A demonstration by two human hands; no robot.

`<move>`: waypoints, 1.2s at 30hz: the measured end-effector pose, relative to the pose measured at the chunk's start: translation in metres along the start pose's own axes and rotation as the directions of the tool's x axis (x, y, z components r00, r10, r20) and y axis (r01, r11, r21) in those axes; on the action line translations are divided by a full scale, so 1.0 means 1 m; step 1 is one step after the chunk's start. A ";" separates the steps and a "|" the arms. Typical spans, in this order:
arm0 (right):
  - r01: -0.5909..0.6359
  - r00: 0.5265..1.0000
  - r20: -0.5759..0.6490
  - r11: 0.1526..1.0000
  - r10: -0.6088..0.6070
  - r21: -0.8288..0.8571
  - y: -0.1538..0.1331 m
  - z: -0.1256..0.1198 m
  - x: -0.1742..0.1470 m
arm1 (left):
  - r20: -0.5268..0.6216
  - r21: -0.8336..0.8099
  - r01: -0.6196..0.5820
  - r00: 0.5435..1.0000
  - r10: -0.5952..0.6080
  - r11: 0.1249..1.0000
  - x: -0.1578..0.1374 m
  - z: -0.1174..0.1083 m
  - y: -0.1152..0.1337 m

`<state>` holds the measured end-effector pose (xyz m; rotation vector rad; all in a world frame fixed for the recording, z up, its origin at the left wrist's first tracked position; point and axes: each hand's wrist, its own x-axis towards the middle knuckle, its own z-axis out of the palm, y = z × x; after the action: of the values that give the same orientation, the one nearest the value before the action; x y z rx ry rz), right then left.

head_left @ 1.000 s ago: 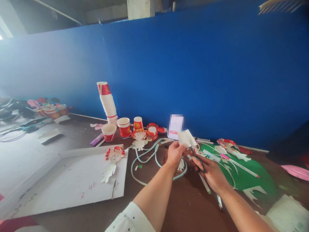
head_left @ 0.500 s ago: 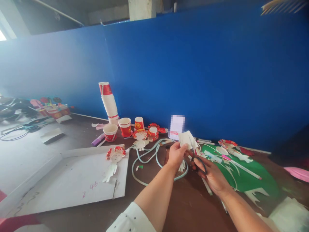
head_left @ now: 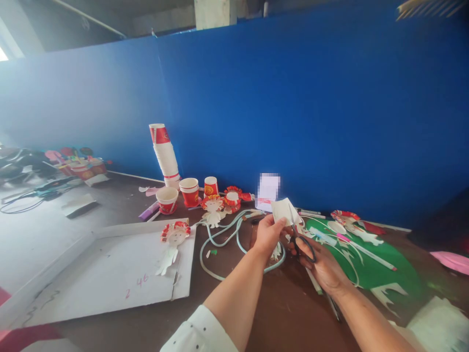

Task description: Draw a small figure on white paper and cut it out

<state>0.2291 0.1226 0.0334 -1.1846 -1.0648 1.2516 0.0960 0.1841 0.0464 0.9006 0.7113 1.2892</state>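
Observation:
My left hand [head_left: 268, 235] pinches a small piece of white paper [head_left: 281, 211] and holds it up over the table. Black-handled scissors [head_left: 306, 249] are in my right hand [head_left: 322, 266], with fingers through the handle loops. Their blades reach up to the paper's right side, close to my left fingertips. Below my hands, a looped pale blue cord [head_left: 220, 234] lies on the brown table. Some white paper scraps [head_left: 276, 252] lie by its right loop, partly hidden by my left hand.
A white box lid [head_left: 110, 274] lies at left, bearing a paper-cup figure [head_left: 176, 234]. Behind it stand red cups [head_left: 189, 193] and a tall cup stack [head_left: 165, 156]. At right, a green sheet [head_left: 388, 266] carries markers [head_left: 370, 253] and cut scraps. A blue partition [head_left: 293, 98] rises behind.
The scissors have tilted slightly in my right hand, and their blades now show against the paper's right side. My left hand keeps its hold on the paper in nearly the same place.

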 end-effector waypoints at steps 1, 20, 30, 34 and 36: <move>0.003 1.000 -0.010 1.000 -0.003 -0.003 0.000 0.000 0.000 | 0.004 0.001 0.000 1.000 0.000 1.000 0.001 0.000 -0.001; -0.013 1.000 -0.030 0.995 0.010 -0.101 0.001 -0.004 0.001 | 0.049 0.003 0.012 0.999 -0.012 1.000 0.005 -0.004 -0.010; -0.024 0.998 -0.058 0.992 0.017 -0.122 -0.001 -0.001 0.000 | 0.044 -0.020 0.028 0.999 -0.027 0.999 0.002 -0.002 -0.007; -0.018 0.998 -0.067 0.992 0.009 -0.124 -0.001 -0.001 0.000 | 0.018 0.009 0.012 1.000 -0.013 1.000 0.002 -0.002 -0.007; -0.010 0.997 -0.073 0.991 0.001 -0.131 -0.001 -0.001 0.000 | 0.010 0.024 0.013 1.000 -0.014 1.000 0.003 -0.002 -0.009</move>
<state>0.2301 0.1227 0.0340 -1.3240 -1.1036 1.1478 0.0994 0.1867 0.0376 0.9195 0.7249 1.2657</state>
